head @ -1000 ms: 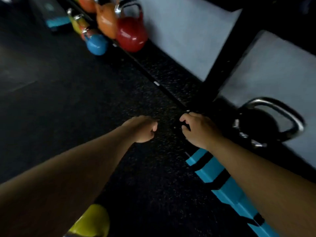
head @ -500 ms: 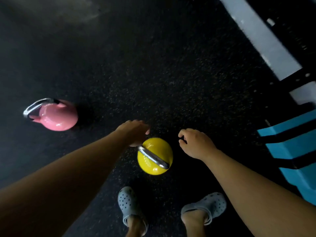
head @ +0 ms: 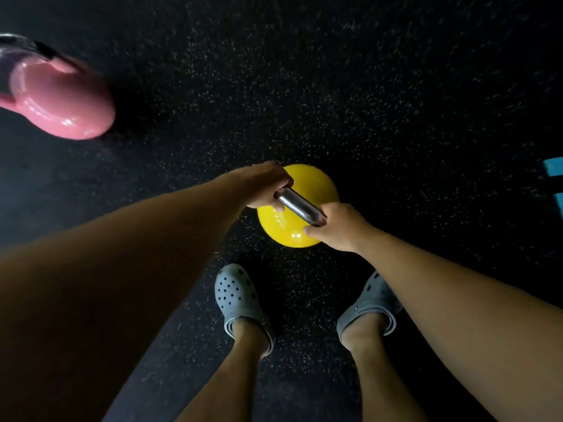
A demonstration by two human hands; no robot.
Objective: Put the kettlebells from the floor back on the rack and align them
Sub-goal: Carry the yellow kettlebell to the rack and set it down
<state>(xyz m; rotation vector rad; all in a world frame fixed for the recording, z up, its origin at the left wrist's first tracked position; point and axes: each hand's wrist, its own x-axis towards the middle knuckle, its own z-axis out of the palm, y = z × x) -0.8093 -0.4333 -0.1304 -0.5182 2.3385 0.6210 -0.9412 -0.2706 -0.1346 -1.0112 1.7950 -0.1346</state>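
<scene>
On the floor, just ahead of our clogs (head: 239, 298), sits the yellow kettlebell (head: 313, 184). We have both hands on its handle (head: 300, 206): left hand (head: 263, 187) wrapped round one end, right hand (head: 339, 225) round the other, grip pressed tight on the steel. Not lifted yet, by our read. Pink kettlebell (head: 61, 99) is well apart at far left, untouched. Rack not in view; at least two are left to shelve and align.

Yellow kettlebell (head: 307, 190) upright on floor; pink kettlebell (head: 61, 102) well apart.
</scene>
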